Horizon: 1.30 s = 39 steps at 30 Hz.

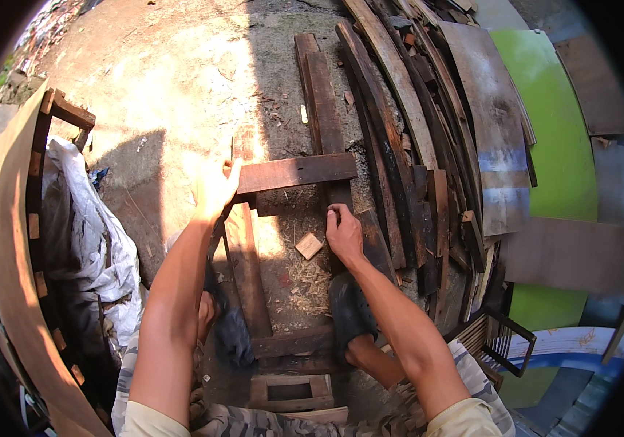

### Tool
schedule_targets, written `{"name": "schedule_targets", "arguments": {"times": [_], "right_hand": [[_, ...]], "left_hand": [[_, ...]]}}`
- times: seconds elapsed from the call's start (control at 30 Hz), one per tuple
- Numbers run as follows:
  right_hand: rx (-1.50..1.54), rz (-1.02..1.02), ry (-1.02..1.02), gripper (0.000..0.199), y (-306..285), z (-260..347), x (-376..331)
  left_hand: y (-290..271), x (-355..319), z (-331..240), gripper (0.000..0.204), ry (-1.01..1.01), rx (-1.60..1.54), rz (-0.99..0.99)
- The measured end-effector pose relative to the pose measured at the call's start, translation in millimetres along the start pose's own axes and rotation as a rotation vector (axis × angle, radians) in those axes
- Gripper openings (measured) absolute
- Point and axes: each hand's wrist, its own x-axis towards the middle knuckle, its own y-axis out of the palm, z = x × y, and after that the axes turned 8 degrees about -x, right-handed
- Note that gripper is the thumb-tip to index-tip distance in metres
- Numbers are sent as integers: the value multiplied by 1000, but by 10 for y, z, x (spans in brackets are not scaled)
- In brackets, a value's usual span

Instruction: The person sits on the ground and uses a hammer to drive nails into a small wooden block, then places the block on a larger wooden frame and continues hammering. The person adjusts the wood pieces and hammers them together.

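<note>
A short dark reddish-brown wooden board point(297, 172) lies crosswise in front of me. My left hand point(214, 189) is closed around its left end, with the thumb at the edge. Below the board's right end, my right hand point(345, 234) has its fingers curled against the near end of a dark wooden plank point(338, 192); the fingertips are partly hidden. That plank passes under the crosswise board. A small pale wood block point(309, 246) rests on the ground between my arms, among wood shavings.
Long timbers point(392, 87) are piled to the right, beside grey and green sheets point(545, 109). At left stand a curved wooden panel point(17, 240) and a crumpled white sheet point(101, 233). Another plank point(243, 255) and a small wooden frame point(291, 406) lie near my feet.
</note>
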Motion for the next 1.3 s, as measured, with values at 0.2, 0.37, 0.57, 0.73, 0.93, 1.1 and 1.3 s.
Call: {"name": "schedule_targets", "arguments": {"times": [0.2,0.37,0.57,0.73,0.93,1.1,1.3], "right_hand": [[127,-336,270,33,-335,-169,371],[114,-322,348,26,-391,-554,782],[403,-239,155,52,-236,-296,1152],[473,-298,178,57,14,-57,1157],[635,-211,175,59,-9,-133,1234],[650,-195,188,60,-82,-106,1213],[547,-166,161,61,-84,-79,1180]], "left_hand": [[-1,-62,171,98,431,367,157],[111,42,324,102,474,444,173],[181,33,408,100,520,402,114],[171,11,382,100,519,437,101],[252,35,522,89,633,327,-30],[231,47,439,86,590,317,16],[219,79,606,88,637,365,3]]}}
